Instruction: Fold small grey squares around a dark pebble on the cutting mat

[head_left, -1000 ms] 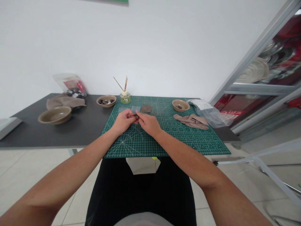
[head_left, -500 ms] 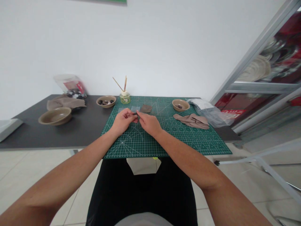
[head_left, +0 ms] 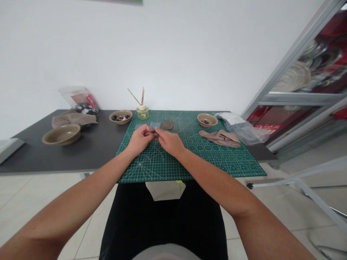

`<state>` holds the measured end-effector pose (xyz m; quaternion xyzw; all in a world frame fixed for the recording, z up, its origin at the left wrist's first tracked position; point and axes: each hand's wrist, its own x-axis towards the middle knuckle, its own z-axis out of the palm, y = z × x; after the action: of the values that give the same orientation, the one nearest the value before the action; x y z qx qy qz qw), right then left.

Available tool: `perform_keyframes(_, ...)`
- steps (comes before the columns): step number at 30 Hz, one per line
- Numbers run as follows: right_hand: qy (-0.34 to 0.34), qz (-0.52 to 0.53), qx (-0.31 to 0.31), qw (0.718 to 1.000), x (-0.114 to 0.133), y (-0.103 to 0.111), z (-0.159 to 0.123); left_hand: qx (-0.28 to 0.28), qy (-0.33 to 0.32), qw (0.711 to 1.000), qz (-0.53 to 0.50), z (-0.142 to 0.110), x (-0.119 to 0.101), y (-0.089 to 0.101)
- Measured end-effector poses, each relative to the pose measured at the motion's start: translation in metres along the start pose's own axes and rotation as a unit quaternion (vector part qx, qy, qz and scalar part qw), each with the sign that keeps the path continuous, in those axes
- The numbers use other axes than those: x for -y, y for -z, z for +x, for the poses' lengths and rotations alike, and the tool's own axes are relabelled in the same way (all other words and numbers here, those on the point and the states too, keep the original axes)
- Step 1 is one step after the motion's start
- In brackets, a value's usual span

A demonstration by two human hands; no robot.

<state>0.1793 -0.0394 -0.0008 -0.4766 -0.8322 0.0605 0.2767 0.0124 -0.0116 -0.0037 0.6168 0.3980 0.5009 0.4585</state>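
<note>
Over the green cutting mat [head_left: 217,160], my left hand [head_left: 141,138] pinches a small dark piece [head_left: 154,132] whose kind is mostly hidden by the fingers. My right hand [head_left: 170,141] meets it there, thumb and forefinger closed against the same piece. Just behind the fingertips lie a grey-blue square sheet [head_left: 155,125] and a brown square sheet [head_left: 167,124], both flat on the mat. Another pale, clear-looking sheet lies partly behind my left hand.
Bowls with small dark and pale stones [head_left: 120,117] and dark pieces [head_left: 207,120] flank a reed diffuser [head_left: 142,112]. A brown cloth [head_left: 221,138] and plastic bag [head_left: 242,128] lie right. Left are a larger bowl [head_left: 61,134], another cloth [head_left: 73,118] and a clear bag [head_left: 80,99].
The view has shifted slightly. Both hands stay together over the mat, and the right fingers have moved a little against the small piece.
</note>
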Motion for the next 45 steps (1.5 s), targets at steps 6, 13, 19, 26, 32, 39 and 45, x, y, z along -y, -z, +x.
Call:
perform_keyframes(6,-0.035,-0.021,0.007,0.999,-0.001,0.002,0.001,-0.013,0.001,1.0,-0.002,0.0,-0.002,-0.001)
perform_keyframes(13,-0.057,-0.026,-0.021,0.998,-0.003,0.002,0.002,0.006,0.006,0.999,-0.04,-0.001,-0.003,-0.001)
perform_keyframes(19,-0.039,-0.01,-0.033,0.999,-0.003,0.0,0.001,0.012,0.041,0.998,-0.046,-0.001,-0.002,-0.001)
perform_keyframes(26,-0.018,0.021,-0.03,0.999,0.0,0.0,-0.001,0.041,0.042,0.998,-0.025,-0.001,-0.004,-0.002)
perform_keyframes(32,0.001,0.01,-0.01,1.0,0.002,0.001,-0.001,0.043,0.038,0.998,-0.017,-0.003,-0.007,-0.002)
perform_keyframes(39,-0.033,-0.031,-0.007,0.999,0.003,0.004,0.0,-0.002,0.034,0.999,-0.005,-0.002,-0.006,-0.001)
perform_keyframes(45,0.014,-0.084,0.023,0.996,0.011,0.006,-0.002,-0.018,0.046,0.993,0.105,-0.004,-0.012,0.0)
